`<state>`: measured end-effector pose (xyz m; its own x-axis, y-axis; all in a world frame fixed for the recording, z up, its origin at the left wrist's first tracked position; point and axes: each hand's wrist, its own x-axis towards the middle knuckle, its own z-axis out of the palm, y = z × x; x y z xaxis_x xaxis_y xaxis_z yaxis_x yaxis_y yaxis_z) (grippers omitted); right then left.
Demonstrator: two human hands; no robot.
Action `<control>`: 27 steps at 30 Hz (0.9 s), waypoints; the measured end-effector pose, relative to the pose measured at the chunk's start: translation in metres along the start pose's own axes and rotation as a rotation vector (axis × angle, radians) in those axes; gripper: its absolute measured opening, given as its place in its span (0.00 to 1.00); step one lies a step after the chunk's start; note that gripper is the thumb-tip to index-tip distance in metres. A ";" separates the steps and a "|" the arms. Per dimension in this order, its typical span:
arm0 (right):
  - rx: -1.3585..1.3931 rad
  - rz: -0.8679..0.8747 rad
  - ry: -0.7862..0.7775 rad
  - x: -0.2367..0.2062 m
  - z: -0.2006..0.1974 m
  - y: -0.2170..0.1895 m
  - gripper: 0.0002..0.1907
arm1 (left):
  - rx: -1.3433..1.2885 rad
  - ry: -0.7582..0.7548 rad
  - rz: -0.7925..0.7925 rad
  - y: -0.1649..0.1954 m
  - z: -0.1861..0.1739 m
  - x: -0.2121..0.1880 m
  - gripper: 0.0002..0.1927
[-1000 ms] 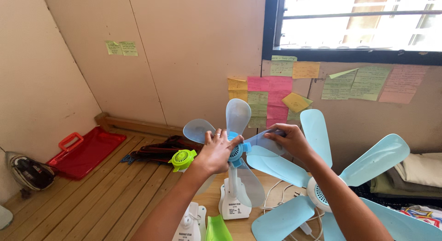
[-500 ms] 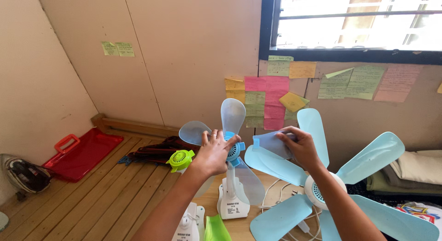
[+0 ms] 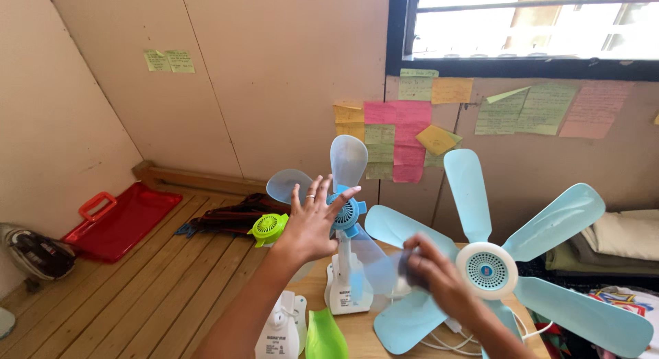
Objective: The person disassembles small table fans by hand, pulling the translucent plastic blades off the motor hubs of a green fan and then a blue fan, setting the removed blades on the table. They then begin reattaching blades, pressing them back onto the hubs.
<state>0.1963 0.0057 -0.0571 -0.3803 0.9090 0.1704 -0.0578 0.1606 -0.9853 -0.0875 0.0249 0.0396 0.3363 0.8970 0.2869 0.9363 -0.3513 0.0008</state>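
Observation:
A small white stand fan (image 3: pixel 349 290) with a blue hub (image 3: pixel 347 212) and translucent pale-blue blades stands on a wooden table (image 3: pixel 364 329). My left hand (image 3: pixel 312 225) is open with its fingers spread, and its fingertips touch the hub. My right hand (image 3: pixel 429 271) is blurred, low and to the right of the fan. Its fingers curl around the tip of the fan's lower-right blade (image 3: pixel 374 259). One blade (image 3: pixel 349 160) points up and another (image 3: pixel 288 185) points left.
A large light-blue fan (image 3: pixel 486 266) with several blades sits right behind my right hand. A second white fan base (image 3: pixel 281 331) and a green blade (image 3: pixel 324 340) lie near the front. On the wooden floor are a green hub (image 3: pixel 268 227), a red tray (image 3: pixel 123 222) and a dark bundle (image 3: pixel 223 218).
My right hand has dropped from beside the hub to lower right, and the blade has swung down with it. My left hand has opened its fingers wider at the hub.

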 end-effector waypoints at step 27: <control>-0.050 0.408 -0.003 -0.067 0.076 0.122 0.37 | 0.029 0.267 0.093 -0.001 0.024 -0.037 0.43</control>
<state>0.1442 -0.0652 -0.1893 -0.3659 0.9007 -0.2342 0.1430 -0.1943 -0.9705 -0.0983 -0.0013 0.0065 0.3862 0.7574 0.5265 0.9063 -0.4178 -0.0639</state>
